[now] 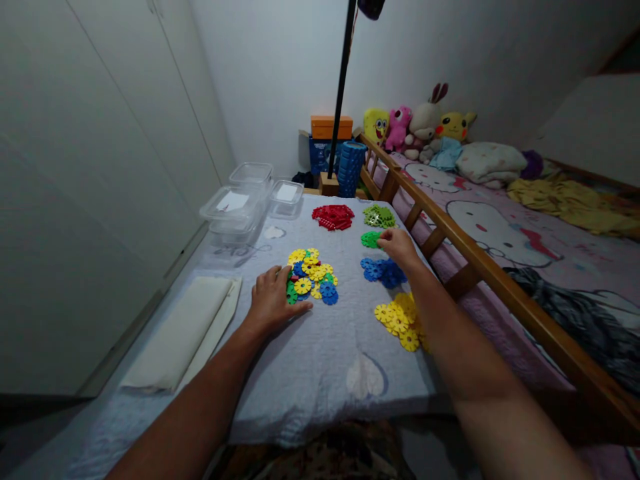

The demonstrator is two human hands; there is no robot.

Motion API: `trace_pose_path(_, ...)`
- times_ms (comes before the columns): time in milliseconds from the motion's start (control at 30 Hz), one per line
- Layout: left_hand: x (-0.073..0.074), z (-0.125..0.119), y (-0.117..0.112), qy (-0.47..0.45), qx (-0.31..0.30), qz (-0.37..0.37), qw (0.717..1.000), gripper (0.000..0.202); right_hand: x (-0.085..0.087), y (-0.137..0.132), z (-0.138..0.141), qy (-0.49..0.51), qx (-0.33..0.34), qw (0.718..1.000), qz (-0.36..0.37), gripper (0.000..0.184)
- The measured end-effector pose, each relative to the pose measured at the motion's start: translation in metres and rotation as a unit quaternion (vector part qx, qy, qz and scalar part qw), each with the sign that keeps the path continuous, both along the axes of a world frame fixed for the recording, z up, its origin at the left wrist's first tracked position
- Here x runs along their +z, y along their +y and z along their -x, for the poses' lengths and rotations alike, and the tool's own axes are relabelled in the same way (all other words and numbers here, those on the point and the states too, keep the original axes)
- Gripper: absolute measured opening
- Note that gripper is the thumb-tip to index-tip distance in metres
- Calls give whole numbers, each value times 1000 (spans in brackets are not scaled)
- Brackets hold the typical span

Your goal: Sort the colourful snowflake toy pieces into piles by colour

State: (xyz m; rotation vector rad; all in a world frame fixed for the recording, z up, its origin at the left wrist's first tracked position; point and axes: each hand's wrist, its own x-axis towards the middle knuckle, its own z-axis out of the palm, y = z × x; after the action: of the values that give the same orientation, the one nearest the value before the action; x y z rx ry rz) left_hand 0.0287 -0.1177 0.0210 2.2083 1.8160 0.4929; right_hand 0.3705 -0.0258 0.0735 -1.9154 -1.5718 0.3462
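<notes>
A mixed pile of flower-shaped plastic discs (314, 268), mostly yellow with some blue, green and red, lies mid-table. My left hand (273, 293) rests at its left side, thumb spread away and fingertips touching the edge discs. Farther right, my right hand (399, 245) pinches at a small group of green discs (370, 239); its fingertips partly cover the disc they hold. Blue discs (383, 271) lie just nearer than that hand. A yellow disc pile (397, 317) is partly hidden under my right forearm. Light green pieces (379, 216) and red pieces (333, 217) sit farther back.
Clear plastic containers (235, 208) stand at the back left, some with white paper on them. A folded cream cloth (185, 333) lies at the left. A wooden bed rail (450, 240) runs along the right side. A black pole (342, 87) rises behind the table.
</notes>
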Motion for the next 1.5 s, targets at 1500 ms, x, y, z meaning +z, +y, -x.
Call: trace_pose_path(1500, -7, 9, 12, -67, -41, -19, 997, 70, -17, -76, 113, -156, 290, 940, 86, 17)
